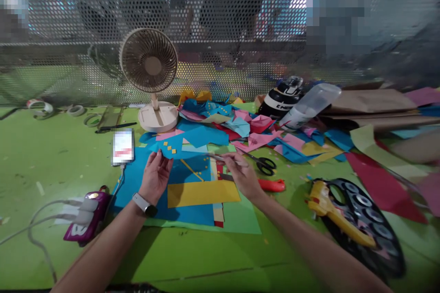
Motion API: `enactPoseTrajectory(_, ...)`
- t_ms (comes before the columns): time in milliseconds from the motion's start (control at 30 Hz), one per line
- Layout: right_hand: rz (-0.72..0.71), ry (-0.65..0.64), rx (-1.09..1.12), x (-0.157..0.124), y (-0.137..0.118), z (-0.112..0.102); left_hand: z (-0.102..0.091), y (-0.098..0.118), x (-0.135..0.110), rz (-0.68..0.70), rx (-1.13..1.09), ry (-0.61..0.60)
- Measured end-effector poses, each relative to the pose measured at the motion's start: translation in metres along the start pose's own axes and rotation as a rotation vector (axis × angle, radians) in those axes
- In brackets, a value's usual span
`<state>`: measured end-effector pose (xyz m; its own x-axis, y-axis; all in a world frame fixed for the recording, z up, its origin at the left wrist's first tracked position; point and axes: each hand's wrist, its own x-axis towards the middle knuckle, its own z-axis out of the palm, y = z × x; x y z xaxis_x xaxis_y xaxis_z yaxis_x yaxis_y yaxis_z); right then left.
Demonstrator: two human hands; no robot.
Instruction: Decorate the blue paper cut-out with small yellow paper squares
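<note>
A blue paper piece (179, 151) with small yellow squares on it is pinched in my left hand (157, 176), held above the paper stack. My right hand (241, 175) grips a slim pen-like tool (217, 157), whose tip points left toward that piece; its exact kind is unclear. Below my hands, a yellow paper strip (202, 193) lies across blue sheets (137, 187) and a light green sheet (245, 215). A thin yellow strip (190, 168) and tiny yellow bits rest on the blue. Beside my right hand lie black scissors (265, 165) and a red-handled tool (273, 185), partly hidden.
A small fan (149, 66) stands behind, with coloured paper scraps (254, 123) and bottles (311, 105) to its right. At left are a lit phone (123, 147), a purple power block (85, 215) with cables, and tape rolls (76, 110). A yellow-handled embosser-like tool (343, 219) lies right.
</note>
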<state>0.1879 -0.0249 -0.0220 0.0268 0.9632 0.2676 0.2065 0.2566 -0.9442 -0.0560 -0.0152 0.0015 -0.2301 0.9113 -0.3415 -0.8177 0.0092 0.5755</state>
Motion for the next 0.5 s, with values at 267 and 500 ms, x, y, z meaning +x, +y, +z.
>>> enactPoseTrajectory(267, -0.066, -0.035, 0.020, -0.0046, 0.0000, 0.0043, -0.0024, -0.0061, -0.0022, -0.041, 0.021, 0.000)
enactPoseTrajectory(500, -0.139, 0.108, 0.009, 0.0020, -0.0024, -0.0014, 0.0005, -0.0066, -0.0050, -0.064, 0.024, 0.009)
